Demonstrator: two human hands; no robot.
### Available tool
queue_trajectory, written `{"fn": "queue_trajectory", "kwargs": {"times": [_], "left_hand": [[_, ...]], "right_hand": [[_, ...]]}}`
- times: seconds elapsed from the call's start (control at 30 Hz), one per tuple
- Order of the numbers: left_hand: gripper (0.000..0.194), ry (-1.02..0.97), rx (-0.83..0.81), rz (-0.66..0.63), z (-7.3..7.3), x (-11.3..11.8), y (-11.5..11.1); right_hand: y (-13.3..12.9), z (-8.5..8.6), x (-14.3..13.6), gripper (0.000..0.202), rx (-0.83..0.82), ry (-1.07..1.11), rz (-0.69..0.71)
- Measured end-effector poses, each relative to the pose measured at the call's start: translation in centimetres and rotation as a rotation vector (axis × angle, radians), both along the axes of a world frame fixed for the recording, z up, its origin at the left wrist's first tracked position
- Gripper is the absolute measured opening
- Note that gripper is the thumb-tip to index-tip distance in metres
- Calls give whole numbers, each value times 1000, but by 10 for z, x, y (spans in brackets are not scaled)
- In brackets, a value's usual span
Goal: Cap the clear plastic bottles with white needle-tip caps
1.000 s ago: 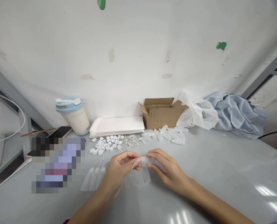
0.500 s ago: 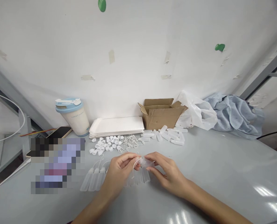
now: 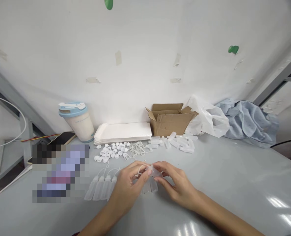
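My right hand (image 3: 177, 183) is closed around a small translucent plastic bottle (image 3: 156, 172), its neck turned toward the left. With thumb and fingertips, my left hand (image 3: 129, 183) pinches a thin white strap (image 3: 140, 168) at the bottle's neck; the exact contact is partly hidden by the thumb. Beneath and beside the hands lies a row of similar bottles (image 3: 98, 189), several with white tops and looped straps. Some of that row is covered by my left hand. Just beyond are loose white caps (image 3: 114, 151), a heap of straps (image 3: 138, 149) and loose bottles (image 3: 182, 142).
An open cardboard box (image 3: 172, 124) stands against the wall beside a white plastic bag (image 3: 209, 118) and a bluish cloth (image 3: 248, 121). Flat white packets (image 3: 123, 131) are stacked left of the box. A lidded cup (image 3: 79, 123) and a phone (image 3: 64, 139) sit farther left.
My left thumb has shifted slightly right onto the bottle's neck, and the strap now arches over the fingers instead of hanging down. The view has moved a little.
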State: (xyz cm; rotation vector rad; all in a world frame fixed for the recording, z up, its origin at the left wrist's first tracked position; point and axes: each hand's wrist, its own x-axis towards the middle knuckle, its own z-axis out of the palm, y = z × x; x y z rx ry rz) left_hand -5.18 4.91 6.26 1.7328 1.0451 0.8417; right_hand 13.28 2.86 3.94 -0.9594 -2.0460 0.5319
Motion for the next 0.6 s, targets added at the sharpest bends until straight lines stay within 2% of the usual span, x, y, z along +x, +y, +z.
{"fn": "queue_trajectory", "kwargs": {"times": [0.17,0.43,0.53,0.6], "left_hand": [[20,38,85,-34,0,1,0],[16,93,407,83,-6,6,-8],[14,103,491,109,-9,7,-8],[12,103,513,105,-10,8,-7]], "right_hand": [[0,-4,-1,34,20,-18,-9],[-2,-7,-4,25,243,-135,-88],[-3,-5,-4,27,342,-199,-105],[-4,-3,-5,32,334,-175,-90]]}}
